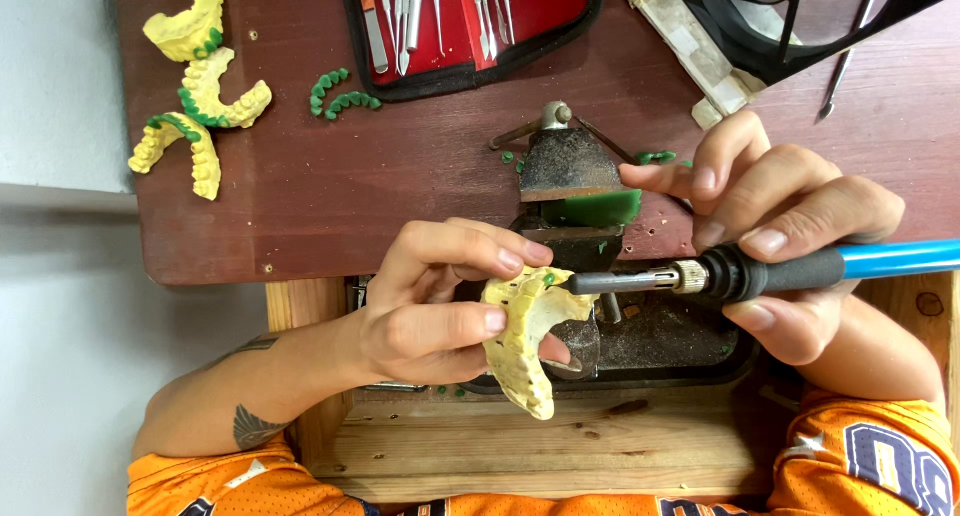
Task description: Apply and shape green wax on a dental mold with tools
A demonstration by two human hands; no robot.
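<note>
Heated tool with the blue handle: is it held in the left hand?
No, the right hand grips the heated tool, while the left hand holds the yellow dental cast.

Three yellow dental casts (200,91) with green wax on them lie at the far left of the dark red tabletop (400,176). Just beside them sit two small arcs of green wax teeth (338,91). An open case with a red lining (470,21) holds a row of metal hand tools (430,11). Further right a single metal pick (845,66) lies by a black tray (800,26). A green wax block (598,209) rests under a small metal burner (562,156).
</note>
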